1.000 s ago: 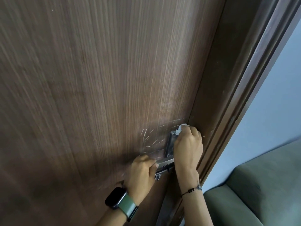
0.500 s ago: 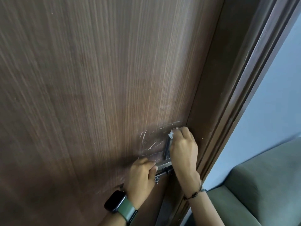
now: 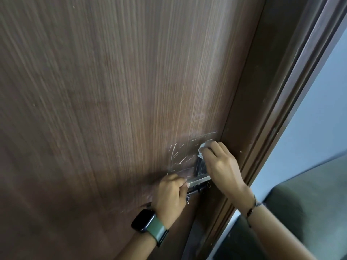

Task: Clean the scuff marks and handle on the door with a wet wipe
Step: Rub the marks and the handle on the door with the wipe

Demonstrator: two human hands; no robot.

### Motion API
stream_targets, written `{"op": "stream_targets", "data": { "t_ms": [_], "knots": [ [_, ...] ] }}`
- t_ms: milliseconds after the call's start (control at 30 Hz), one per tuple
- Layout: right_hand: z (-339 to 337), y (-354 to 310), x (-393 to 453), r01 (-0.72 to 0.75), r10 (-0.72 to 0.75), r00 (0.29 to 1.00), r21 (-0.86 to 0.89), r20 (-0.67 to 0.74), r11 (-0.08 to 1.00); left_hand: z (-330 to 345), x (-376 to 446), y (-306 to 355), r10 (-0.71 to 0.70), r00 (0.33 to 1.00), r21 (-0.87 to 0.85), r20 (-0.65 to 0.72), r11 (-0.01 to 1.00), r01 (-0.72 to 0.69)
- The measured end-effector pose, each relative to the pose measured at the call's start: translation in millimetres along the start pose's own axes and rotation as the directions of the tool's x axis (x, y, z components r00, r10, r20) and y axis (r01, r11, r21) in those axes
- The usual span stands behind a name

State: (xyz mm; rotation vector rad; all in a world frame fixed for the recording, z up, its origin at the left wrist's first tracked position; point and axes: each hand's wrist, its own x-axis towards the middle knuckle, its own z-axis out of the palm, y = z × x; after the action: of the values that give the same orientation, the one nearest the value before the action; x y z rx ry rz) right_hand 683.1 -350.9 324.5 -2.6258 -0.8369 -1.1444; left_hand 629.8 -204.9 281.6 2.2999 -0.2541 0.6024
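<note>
Head view: left hand (image 3: 171, 197) grips the handle (image 3: 199, 180), steadying the door (image 3: 112, 109); at two o'clock, right hand (image 3: 219, 162) pinches the wipe (image 3: 201, 148) against scuffs (image 3: 180, 154).

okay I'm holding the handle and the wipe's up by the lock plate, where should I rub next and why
Probably slide the right hand with the wet wipe leftward onto the scuff marks. Pale scratches still fan out over the door just left of the lock plate, while the wipe sits at the plate's top corner. The left hand on the handle already steadies the door.
</note>
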Motion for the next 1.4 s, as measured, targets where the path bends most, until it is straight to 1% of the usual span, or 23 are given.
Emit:
{"op": "stream_targets", "data": {
  "t_ms": [67,167,200,267,333,367,400,433,500,567,633,700,733,800,867,933,1000,1067,1167,1233,1300,1367,1400],
  "knots": [
    [-7.8,10.5,2.8,0.147,-0.142,0.987,-0.072,0.074,0.987,-0.6,-0.5,-0.7,-0.002,1.0,-0.003,0.01,1.0,0.002],
    [-18.4,22.9,15.6,0.312,-0.282,0.942,-0.163,0.182,0.936,-0.2,-0.9,-1.1,-0.009,1.0,-0.016,0.006,1.0,0.009],
    [-19.2,23.7,18.3,0.374,-0.333,0.916,-0.175,0.223,0.911,0.0,-0.9,-1.3,-0.007,1.0,-0.017,0.001,1.0,0.007],
    [-16.5,18.7,20.4,0.51,-0.432,0.84,-0.203,0.329,0.836,0.5,-0.9,-2.1,0.003,1.0,-0.01,-0.012,1.0,-0.003],
    [-10.1,6.8,17.4,0.585,-0.44,0.773,-0.242,0.457,0.774,0.6,-1.3,-2.6,0.008,1.0,-0.005,-0.017,1.0,-0.008],
    [-7.1,2.8,16.6,0.6,-0.431,0.751,-0.244,0.5,0.762,0.6,-1.3,-3.0,0.004,1.0,-0.011,-0.017,1.0,-0.004],
    [-7.1,1.4,17.8,0.599,-0.421,0.744,-0.238,0.519,0.764,0.6,-1.5,-3.5,-0.002,1.0,-0.018,-0.018,1.0,0.002],
    [-9.5,3.3,21.2,0.592,-0.416,0.751,-0.244,0.512,0.768,0.7,-1.7,-3.6,-0.006,1.0,-0.02,-0.02,1.0,0.006],
    [-18.7,12.1,31.3,0.539,-0.396,0.808,-0.278,0.435,0.795,0.5,-1.1,-3.2,-0.005,1.0,-0.016,-0.019,1.0,0.005],
    [-26.0,18.7,36.2,0.472,-0.37,0.852,-0.238,0.37,0.849,1.1,-1.0,-2.7,-0.008,1.0,-0.016,-0.027,1.0,0.008],
    [-23.6,14.9,27.5,0.489,-0.382,0.836,-0.22,0.394,0.844,1.9,-1.4,-2.3,-0.005,0.999,-0.019,-0.033,1.0,0.005],
    [-13.8,10.2,16.3,0.527,-0.391,0.799,-0.219,0.457,0.821,1.2,-1.8,-2.6,-0.003,1.0,-0.028,-0.025,1.0,0.002],
    [-10.2,10.8,13.8,0.518,-0.383,0.798,-0.205,0.466,0.83,0.9,-2.0,-3.0,-0.005,1.0,-0.031,-0.019,1.0,0.004],
    [-8.8,17.5,13.7,0.445,-0.338,0.843,-0.192,0.419,0.875,0.5,-1.4,-2.8,-0.012,1.0,-0.035,-0.01,0.999,0.012],
    [-9.4,22.2,9.2,0.311,-0.253,0.922,-0.172,0.294,0.935,0.9,-1.5,-2.5,-0.023,1.0,-0.039,-0.006,0.999,0.022],
    [-5.7,13.8,-3.5,0.13,-0.106,0.981,-0.148,0.163,0.98,2.4,-2.5,-2.2,-0.031,0.999,-0.041,-0.014,0.999,0.031],
    [2.9,-2.6,-12.9,-0.097,0.105,0.992,-0.109,0.074,0.989,3.0,-3.1,-2.8,-0.029,0.999,-0.044,-0.024,0.999,0.028],
    [10.4,-13.2,-13.5,-0.314,0.316,0.948,-0.043,0.033,0.948,1.8,-2.7,-3.4,-0.019,1.0,-0.04,-0.025,0.999,0.018],
    [15.2,-11.0,-12.1,-0.551,0.551,0.834,0.052,0.001,0.833,0.1,-0.1,-3.3,0.007,1.0,-0.027,-0.015,1.0,-0.007],
    [18.4,-8.1,-17.8,-0.623,0.623,0.782,0.071,0.028,0.779,0.6,-0.1,-2.5,0.01,1.0,-0.021,-0.019,1.0,-0.011],
    [19.8,-8.7,-26.9,-0.667,0.67,0.74,0.178,0.05,0.723,1.7,-0.9,-1.3,0.007,1.0,-0.025,-0.029,1.0,-0.007],
    [19.0,-8.4,-32.5,-0.717,0.736,0.671,0.326,0.087,0.616,1.7,-1.2,-0.1,0.009,0.999,-0.027,-0.032,1.0,-0.01],
    [18.9,-7.0,-32.5,-0.745,0.763,0.633,0.372,0.131,0.554,1.4,-1.1,0.2,0.017,0.999,-0.022,-0.03,1.0,-0.018]
  ]
}}
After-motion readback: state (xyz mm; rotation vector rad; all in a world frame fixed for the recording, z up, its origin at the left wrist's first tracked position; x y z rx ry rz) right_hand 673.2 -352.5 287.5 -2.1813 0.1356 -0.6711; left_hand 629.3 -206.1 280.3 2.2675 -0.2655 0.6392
